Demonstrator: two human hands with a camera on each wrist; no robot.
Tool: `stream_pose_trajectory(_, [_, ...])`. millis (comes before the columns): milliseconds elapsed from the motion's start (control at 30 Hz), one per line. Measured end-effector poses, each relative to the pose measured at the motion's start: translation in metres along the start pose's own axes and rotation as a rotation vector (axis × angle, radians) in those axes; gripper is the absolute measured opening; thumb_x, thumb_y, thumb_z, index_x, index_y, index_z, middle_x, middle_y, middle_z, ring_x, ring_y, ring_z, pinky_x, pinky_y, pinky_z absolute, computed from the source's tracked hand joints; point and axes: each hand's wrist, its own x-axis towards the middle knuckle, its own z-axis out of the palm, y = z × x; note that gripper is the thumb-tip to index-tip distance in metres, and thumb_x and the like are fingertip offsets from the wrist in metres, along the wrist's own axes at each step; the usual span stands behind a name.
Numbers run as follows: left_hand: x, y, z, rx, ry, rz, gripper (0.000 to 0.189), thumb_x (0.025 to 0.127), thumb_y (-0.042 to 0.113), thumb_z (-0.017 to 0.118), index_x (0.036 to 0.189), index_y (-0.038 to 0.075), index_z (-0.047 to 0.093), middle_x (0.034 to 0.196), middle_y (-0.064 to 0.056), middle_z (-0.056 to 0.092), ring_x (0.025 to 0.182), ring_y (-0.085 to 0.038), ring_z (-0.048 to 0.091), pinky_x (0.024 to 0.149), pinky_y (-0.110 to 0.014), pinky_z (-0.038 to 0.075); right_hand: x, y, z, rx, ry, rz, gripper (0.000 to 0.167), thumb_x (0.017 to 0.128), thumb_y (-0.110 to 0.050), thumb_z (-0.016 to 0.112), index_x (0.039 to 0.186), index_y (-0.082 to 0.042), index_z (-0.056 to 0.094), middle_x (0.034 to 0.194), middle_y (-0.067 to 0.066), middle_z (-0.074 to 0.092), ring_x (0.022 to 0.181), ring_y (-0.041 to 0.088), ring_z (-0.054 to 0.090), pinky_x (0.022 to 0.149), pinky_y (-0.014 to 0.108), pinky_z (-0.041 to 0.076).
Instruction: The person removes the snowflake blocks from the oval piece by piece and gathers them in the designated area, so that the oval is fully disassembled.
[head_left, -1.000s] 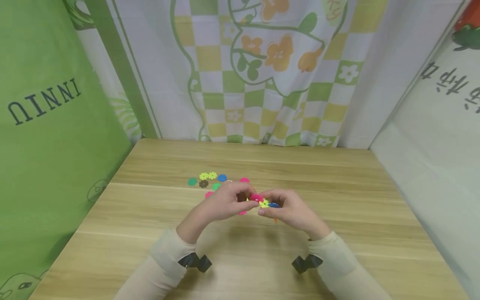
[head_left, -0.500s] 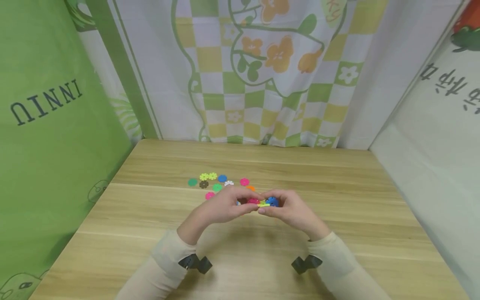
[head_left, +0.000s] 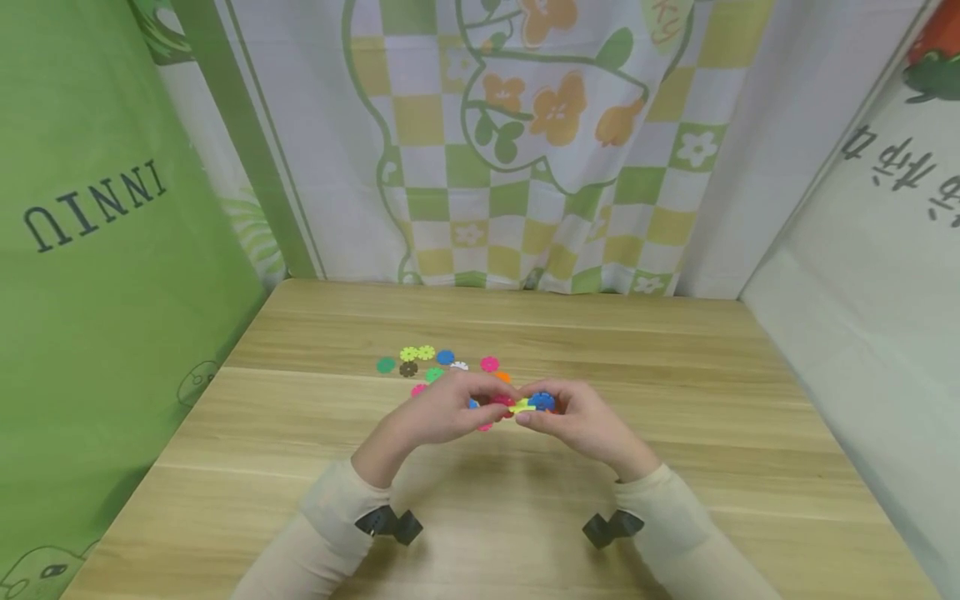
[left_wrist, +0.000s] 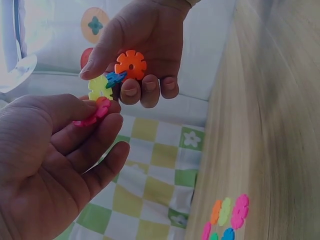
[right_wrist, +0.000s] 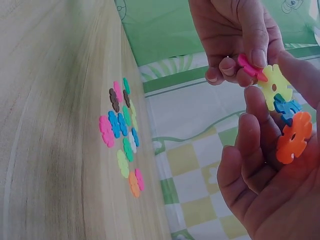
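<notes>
Above the table my left hand (head_left: 450,408) pinches a pink notched plastic disc (left_wrist: 95,114) between thumb and fingers. Facing it, my right hand (head_left: 588,421) holds a short chain of interlocking snowflake discs: yellow (right_wrist: 275,87), blue (right_wrist: 287,107) and orange (right_wrist: 296,136). Its thumb lies by the yellow disc, and the orange one sits over the palm. The pink disc's edge meets the yellow disc's edge at an angle; whether their slots are engaged I cannot tell. In the head view, fingers partly cover the chain.
Several loose discs lie flat on the wooden table (head_left: 675,358) beyond and left of the hands, among them a dark green one (head_left: 386,365), a brown one (head_left: 408,368) and a pink one (head_left: 490,364). A patterned curtain (head_left: 540,208) hangs at the table's back edge.
The discs between my hands have been turned: the blue one now faces up more, and the yellow one is seen edge-on. Both hands stay nearly in place.
</notes>
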Motion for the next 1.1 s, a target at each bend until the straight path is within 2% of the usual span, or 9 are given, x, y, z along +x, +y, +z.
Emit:
stream_pose_trajectory(333, [0.0,-0.001,-0.001,0.038,0.01,0.079,0.012,0.093,0.007,0.067,0.103,0.008,0.073,0.07,0.006,0.059,0.055,-0.005,0.047,0.052,-0.028,0.045,0.0,0.001,0.002,0.046,-0.013,-0.008,0.027,0.09,-0.024,0.074,0.115,-0.012,0.071,0.109,0.004,0.069,0.089,0.023,0.064,0.077,0.033,0.055])
stream_pose_trajectory(500, [-0.001,-0.002,-0.003,0.043,0.021,0.098,0.008,0.093,0.005,0.066,0.095,0.008,0.074,0.069,0.007,0.057,0.056,-0.004,0.047,0.052,-0.026,0.044,0.0,0.001,0.002,0.038,-0.008,-0.001,0.027,0.09,-0.024,0.074,0.113,-0.011,0.071,0.105,0.006,0.069,0.083,0.022,0.062,0.072,0.03,0.055])
stream_pose_trajectory(600, [-0.003,-0.003,-0.007,0.088,0.051,0.086,0.009,0.093,0.005,0.066,0.09,0.009,0.073,0.069,0.006,0.059,0.057,-0.003,0.047,0.053,-0.023,0.044,0.0,0.002,0.002,0.027,0.001,0.01,0.028,0.089,-0.024,0.075,0.113,-0.011,0.07,0.1,0.007,0.068,0.077,0.02,0.06,0.067,0.027,0.053])
stream_pose_trajectory(733, [-0.008,-0.009,-0.015,0.141,0.097,-0.01,0.008,0.094,0.011,0.066,0.095,0.012,0.074,0.077,0.002,0.067,0.063,-0.005,0.054,0.058,-0.024,0.049,-0.001,0.001,0.002,0.018,0.015,0.025,0.03,0.088,-0.026,0.076,0.114,-0.012,0.07,0.09,0.006,0.065,0.066,0.015,0.053,0.058,0.023,0.047])
stream_pose_trajectory(867, [-0.016,-0.019,-0.03,0.114,0.144,-0.184,0.014,0.096,0.017,0.066,0.106,0.011,0.073,0.09,0.0,0.071,0.07,-0.012,0.063,0.064,-0.028,0.054,-0.002,0.0,0.001,-0.003,0.028,0.038,0.035,0.087,-0.031,0.077,0.116,-0.013,0.07,0.086,0.005,0.063,0.061,0.013,0.045,0.053,0.023,0.04])
stream_pose_trajectory(967, [-0.025,-0.031,-0.046,0.093,0.178,-0.298,0.019,0.096,0.018,0.065,0.112,0.009,0.071,0.098,-0.001,0.071,0.08,-0.017,0.066,0.071,-0.031,0.056,-0.002,-0.001,0.001,-0.01,0.033,0.046,0.037,0.086,-0.031,0.078,0.116,-0.013,0.07,0.086,0.005,0.063,0.061,0.013,0.045,0.052,0.023,0.039])
stream_pose_trajectory(1033, [-0.03,-0.042,-0.057,0.122,0.191,-0.345,0.019,0.097,0.018,0.065,0.112,0.009,0.071,0.101,-0.001,0.07,0.089,-0.017,0.066,0.076,-0.032,0.055,-0.002,-0.001,0.0,-0.013,0.037,0.051,0.036,0.085,-0.031,0.078,0.116,-0.014,0.07,0.084,0.005,0.062,0.06,0.013,0.043,0.051,0.023,0.038])
stream_pose_trajectory(1100, [-0.037,-0.052,-0.067,0.15,0.192,-0.392,0.018,0.097,0.015,0.064,0.112,0.009,0.071,0.102,-0.003,0.07,0.088,-0.017,0.065,0.076,-0.033,0.055,-0.002,0.0,0.0,-0.018,0.039,0.052,0.035,0.085,-0.03,0.079,0.116,-0.015,0.07,0.084,0.005,0.061,0.059,0.013,0.042,0.051,0.023,0.038])
